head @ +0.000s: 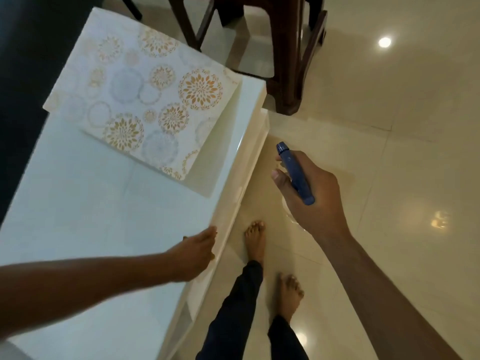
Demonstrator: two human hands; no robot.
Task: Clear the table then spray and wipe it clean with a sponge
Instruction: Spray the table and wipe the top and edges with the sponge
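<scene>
Right hand grip encloses the sprayer, held off the worktop edge; left hand rests there, fingers relaxed. Mat remains; no sponge visible. Spraying and wiping probably still pending.

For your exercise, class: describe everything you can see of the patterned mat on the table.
The mat is a flat rectangle, pale with orange and grey-blue round floral medallions, looking like cloth or paper. It lies askew on the white table, its right corner reaching the table's edge. Neither hand touches it.
</scene>
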